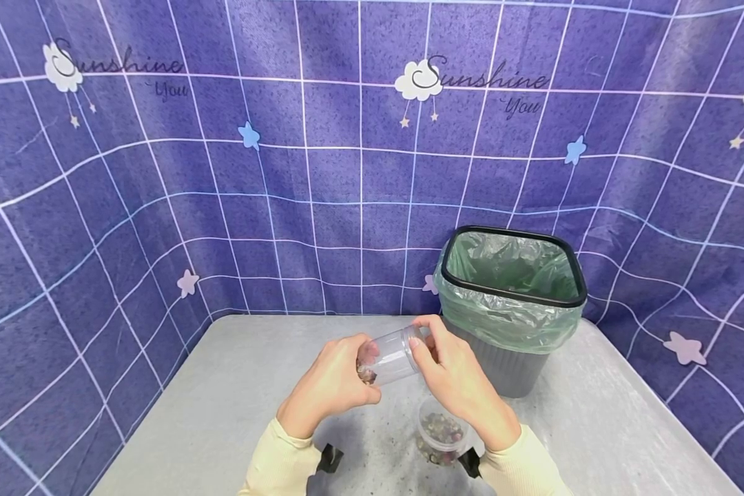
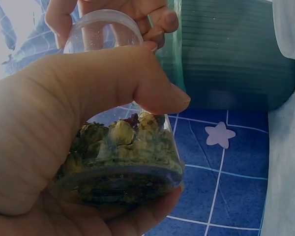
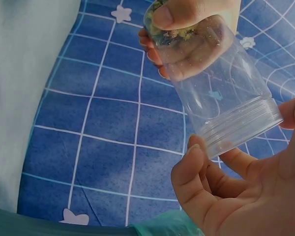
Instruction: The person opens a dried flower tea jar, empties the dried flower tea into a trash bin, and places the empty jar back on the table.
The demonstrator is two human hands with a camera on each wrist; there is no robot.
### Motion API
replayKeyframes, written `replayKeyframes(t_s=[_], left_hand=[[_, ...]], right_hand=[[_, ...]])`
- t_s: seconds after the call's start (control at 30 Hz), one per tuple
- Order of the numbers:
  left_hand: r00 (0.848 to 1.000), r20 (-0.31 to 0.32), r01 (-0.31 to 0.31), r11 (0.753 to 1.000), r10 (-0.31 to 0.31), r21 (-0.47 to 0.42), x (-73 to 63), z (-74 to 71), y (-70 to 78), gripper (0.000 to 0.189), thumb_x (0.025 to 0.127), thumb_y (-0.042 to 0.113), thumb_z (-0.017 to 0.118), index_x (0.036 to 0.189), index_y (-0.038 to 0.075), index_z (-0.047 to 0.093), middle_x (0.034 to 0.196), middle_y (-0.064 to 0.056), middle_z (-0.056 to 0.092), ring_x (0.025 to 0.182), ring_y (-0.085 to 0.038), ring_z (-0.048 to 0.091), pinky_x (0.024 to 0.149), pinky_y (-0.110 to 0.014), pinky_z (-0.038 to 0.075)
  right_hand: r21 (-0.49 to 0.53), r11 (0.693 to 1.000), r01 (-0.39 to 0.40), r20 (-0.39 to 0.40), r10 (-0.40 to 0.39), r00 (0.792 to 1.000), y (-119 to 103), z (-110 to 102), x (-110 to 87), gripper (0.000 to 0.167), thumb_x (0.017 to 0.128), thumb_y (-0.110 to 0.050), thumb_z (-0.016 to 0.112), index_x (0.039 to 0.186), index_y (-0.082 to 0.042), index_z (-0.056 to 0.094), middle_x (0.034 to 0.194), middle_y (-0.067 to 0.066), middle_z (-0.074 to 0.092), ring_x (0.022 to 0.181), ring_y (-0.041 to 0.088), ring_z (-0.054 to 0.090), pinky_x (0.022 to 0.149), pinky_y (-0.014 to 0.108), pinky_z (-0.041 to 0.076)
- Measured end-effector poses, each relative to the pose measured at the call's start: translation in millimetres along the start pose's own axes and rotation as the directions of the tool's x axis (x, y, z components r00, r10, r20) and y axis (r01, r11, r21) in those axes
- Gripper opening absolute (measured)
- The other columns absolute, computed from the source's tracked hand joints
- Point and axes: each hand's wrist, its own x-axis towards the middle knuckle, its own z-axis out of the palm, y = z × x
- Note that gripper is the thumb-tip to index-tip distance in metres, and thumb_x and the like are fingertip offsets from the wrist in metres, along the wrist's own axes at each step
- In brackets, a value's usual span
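Observation:
My left hand [image 1: 330,381] grips the base end of a clear plastic jar [image 1: 392,355], which is tilted above the table. Dried flower buds [image 2: 120,135] lie in the base end, and the rest of the jar shows clear. At the ridged mouth end [image 3: 241,125], the fingers and thumb of my right hand [image 1: 457,372] hold the rim from opposite sides. Below the right hand, a second clear container [image 1: 443,437] stands on the table with dried flowers in it, partly hidden by the right wrist.
A grey bin [image 1: 513,368] with a green liner [image 1: 502,320] and black rim stands at the back right, close beyond the right hand. Small dark crumbs dot the grey table [image 1: 242,365]. A blue-purple patterned curtain [image 1: 322,207] surrounds the table.

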Motion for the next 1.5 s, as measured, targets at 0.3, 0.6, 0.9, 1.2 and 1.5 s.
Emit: replayKeyframes(t_s=[0.3,0.6,0.9,1.2,1.5], left_hand=[[1.0,-0.002,0.004,1.0,-0.004,0.011,-0.2,0.4,0.0,0.041,0.058,0.013,0.081,0.093,0.021,0.061,0.072,0.009,0.062,0.063,-0.006,0.055,0.059,-0.026,0.048],[1.0,-0.006,0.004,1.0,-0.003,0.021,0.4,0.3,-0.5,0.041,0.058,0.014,0.082,0.092,0.022,0.061,0.074,0.009,0.063,0.064,-0.006,0.056,0.061,-0.027,0.048],[1.0,-0.017,-0.014,0.999,0.015,0.033,1.1,1.2,-1.8,0.043,0.057,0.014,0.083,0.095,0.021,0.063,0.073,0.01,0.062,0.064,-0.006,0.056,0.061,-0.026,0.048],[1.0,-0.017,-0.014,0.999,0.014,0.036,1.3,1.5,-2.0,0.043,0.058,0.015,0.083,0.096,0.02,0.064,0.073,0.01,0.062,0.063,-0.006,0.055,0.061,-0.026,0.048],[0.999,-0.023,-0.024,0.999,0.025,0.042,1.4,1.9,-2.4,0.042,0.057,0.015,0.083,0.093,0.022,0.063,0.072,0.01,0.061,0.063,-0.006,0.055,0.06,-0.026,0.047]], right_hand=[[0.013,0.999,0.035,0.004,-0.035,0.999,1.7,-0.7,-0.3,0.026,0.103,-0.025,0.057,0.13,-0.029,0.054,0.078,-0.012,0.058,0.063,0.006,0.052,0.059,0.027,0.046],[0.028,0.999,0.047,0.005,-0.047,0.999,1.5,-1.9,0.4,0.03,0.102,-0.022,0.057,0.131,-0.026,0.054,0.083,-0.011,0.06,0.067,0.006,0.055,0.062,0.026,0.047],[0.057,0.997,0.055,0.017,-0.056,0.998,1.6,-1.7,0.6,0.033,0.1,-0.018,0.057,0.132,-0.026,0.054,0.088,-0.009,0.063,0.072,0.006,0.059,0.066,0.026,0.05],[0.056,0.994,0.095,0.017,-0.096,0.995,2.4,-2.8,0.6,0.035,0.099,-0.016,0.057,0.133,-0.023,0.053,0.09,-0.008,0.062,0.073,0.007,0.057,0.066,0.026,0.049],[0.082,0.991,0.106,0.019,-0.108,0.994,2.9,-3.3,0.8,0.038,0.096,-0.013,0.058,0.132,-0.025,0.054,0.093,-0.008,0.063,0.073,0.006,0.059,0.065,0.026,0.05]])
